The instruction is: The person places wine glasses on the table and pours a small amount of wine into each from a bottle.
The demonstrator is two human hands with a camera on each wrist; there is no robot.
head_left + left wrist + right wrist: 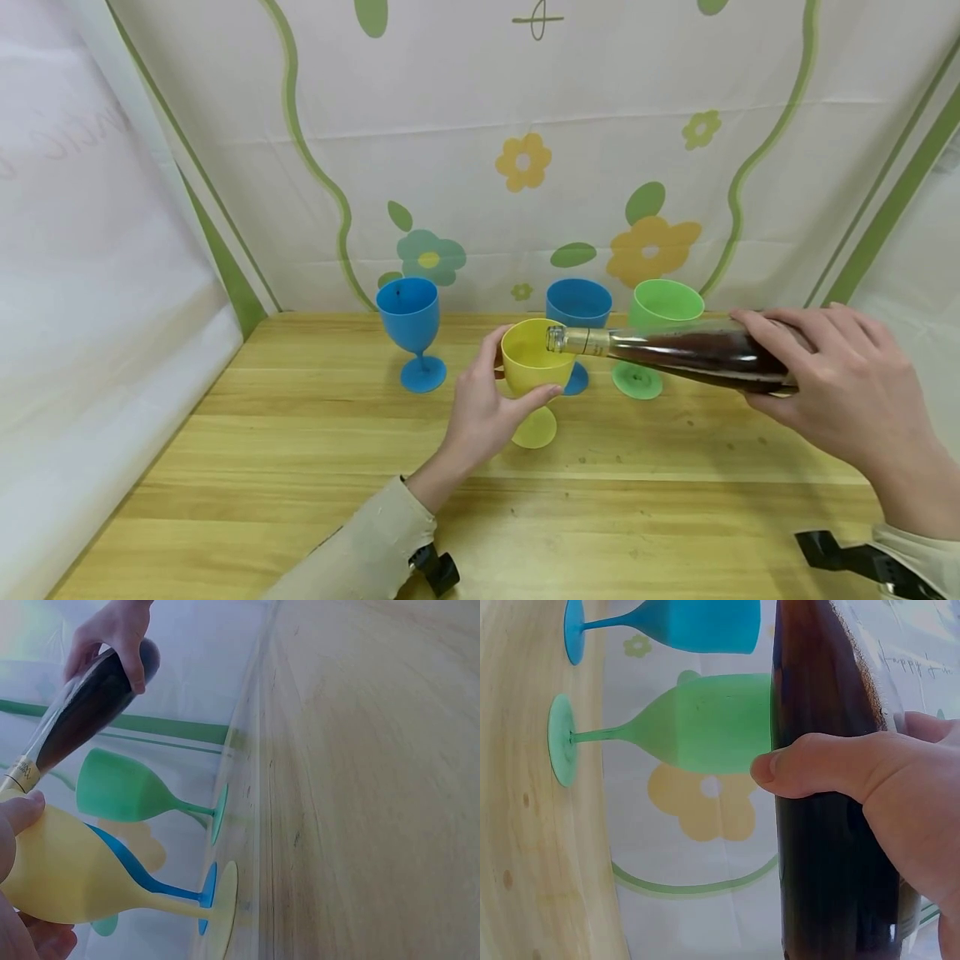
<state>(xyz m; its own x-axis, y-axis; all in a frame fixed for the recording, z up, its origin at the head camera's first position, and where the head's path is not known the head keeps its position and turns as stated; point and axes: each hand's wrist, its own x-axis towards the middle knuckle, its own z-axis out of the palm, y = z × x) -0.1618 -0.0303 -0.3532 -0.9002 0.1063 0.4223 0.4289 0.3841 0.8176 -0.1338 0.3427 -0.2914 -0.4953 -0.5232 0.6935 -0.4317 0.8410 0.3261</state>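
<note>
The yellow goblet (530, 360) on the table (300, 467) is gripped by curled left hand (480, 410) fingers, the tilted bottle (675, 348) is clasped by the right hand (840, 383), and no poured liquid is visible yet.

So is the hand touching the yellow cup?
Touching. In the head view the left hand wraps its fingers and thumb round the bowl of the yellow cup. The left wrist view also shows a thumb pressed on the cup.
</note>
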